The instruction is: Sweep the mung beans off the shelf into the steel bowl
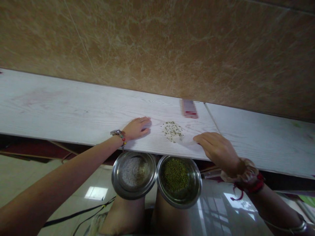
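A small heap of green beans (173, 130) lies on the white wooden tabletop (73, 105). My left hand (136, 127) rests flat on the table to the left of the heap, fingers stretched out and holding nothing. My right hand (216, 149) lies palm down to the right of the heap, its fingertips close to the beans, fingers loosely extended. Two steel bowls sit on my knees below the table edge. The left bowl (134, 174) holds white grains with some green ones mixed in. The right bowl (179, 181) holds green beans.
A small pink and red item (189, 108), blurred, lies at the back of the table against the brown marbled wall (157, 42). A seam (211, 118) splits the tabletop to the right. Glossy floor tiles and a black cable (81, 213) show below.
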The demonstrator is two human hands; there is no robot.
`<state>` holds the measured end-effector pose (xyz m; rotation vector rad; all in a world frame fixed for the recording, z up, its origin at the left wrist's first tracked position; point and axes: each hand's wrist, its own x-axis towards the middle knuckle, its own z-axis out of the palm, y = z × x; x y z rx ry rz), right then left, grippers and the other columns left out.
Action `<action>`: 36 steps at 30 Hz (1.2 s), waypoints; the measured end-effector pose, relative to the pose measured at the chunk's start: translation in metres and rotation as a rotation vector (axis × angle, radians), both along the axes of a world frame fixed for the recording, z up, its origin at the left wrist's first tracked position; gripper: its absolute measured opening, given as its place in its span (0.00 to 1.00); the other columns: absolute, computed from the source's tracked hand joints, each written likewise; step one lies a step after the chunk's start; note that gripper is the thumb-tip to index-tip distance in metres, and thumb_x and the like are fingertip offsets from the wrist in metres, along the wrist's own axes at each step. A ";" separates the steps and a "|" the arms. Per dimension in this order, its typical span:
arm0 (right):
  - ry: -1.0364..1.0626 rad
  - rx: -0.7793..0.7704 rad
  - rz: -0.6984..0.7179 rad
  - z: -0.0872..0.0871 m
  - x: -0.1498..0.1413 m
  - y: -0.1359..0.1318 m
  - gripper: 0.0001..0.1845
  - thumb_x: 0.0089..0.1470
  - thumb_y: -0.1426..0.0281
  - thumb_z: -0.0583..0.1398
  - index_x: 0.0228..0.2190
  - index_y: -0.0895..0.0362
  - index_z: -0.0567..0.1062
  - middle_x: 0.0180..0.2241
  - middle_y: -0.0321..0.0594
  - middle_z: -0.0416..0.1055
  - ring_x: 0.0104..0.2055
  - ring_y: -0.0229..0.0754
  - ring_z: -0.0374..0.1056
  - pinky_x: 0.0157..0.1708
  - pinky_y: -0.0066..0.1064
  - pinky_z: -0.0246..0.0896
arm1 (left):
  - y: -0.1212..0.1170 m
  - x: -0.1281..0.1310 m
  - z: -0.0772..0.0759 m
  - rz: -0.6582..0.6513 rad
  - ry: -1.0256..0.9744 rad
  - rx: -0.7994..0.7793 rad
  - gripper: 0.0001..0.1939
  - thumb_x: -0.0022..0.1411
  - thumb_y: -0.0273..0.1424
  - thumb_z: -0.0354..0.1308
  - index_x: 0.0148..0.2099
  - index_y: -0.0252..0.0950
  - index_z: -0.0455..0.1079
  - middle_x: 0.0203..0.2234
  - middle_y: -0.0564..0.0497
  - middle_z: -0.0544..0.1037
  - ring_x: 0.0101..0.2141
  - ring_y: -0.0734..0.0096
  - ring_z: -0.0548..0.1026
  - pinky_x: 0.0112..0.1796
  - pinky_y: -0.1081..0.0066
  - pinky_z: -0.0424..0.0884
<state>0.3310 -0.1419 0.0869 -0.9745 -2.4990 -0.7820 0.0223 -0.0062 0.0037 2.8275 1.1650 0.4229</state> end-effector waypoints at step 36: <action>0.062 -0.043 -0.074 -0.004 0.015 -0.028 0.13 0.55 0.82 0.52 0.34 0.59 0.75 0.29 0.43 0.76 0.31 0.42 0.70 0.32 0.33 0.64 | -0.001 0.001 0.002 0.010 0.014 -0.032 0.21 0.63 0.37 0.44 0.54 0.34 0.65 0.58 0.41 0.67 0.58 0.58 0.64 0.57 0.57 0.62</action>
